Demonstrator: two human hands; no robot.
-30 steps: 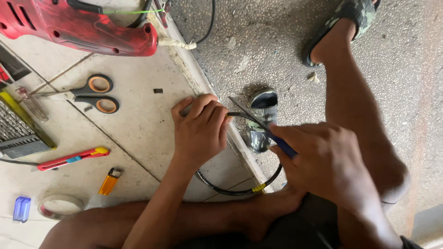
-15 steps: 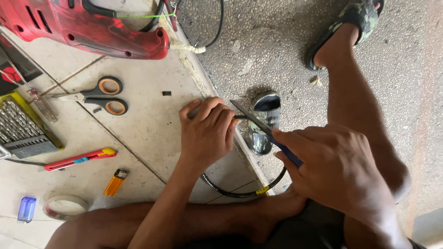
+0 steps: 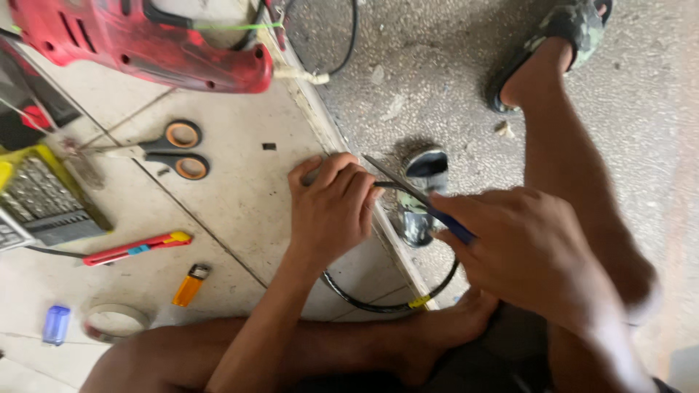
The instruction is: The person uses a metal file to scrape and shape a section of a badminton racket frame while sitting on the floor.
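Head view, left hand (image 3: 331, 211) grip pinching black cable (image 3: 378, 306), right hand (image 3: 528, 247) clutching blade (image 3: 397, 178).

Both hands are curled closed, the left hand (image 3: 331, 207) pressed palm-down, the right hand (image 3: 524, 247) gripping beside it.

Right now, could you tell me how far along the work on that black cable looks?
Midway, as far as shows. Done: the scissors, red utility knife and orange lighter lie set aside on the tiles. In hand: the left hand pins the black cable at the step edge while the right hand puts a blue-handled blade to it. Left: the cable end is hidden, so cannot tell.
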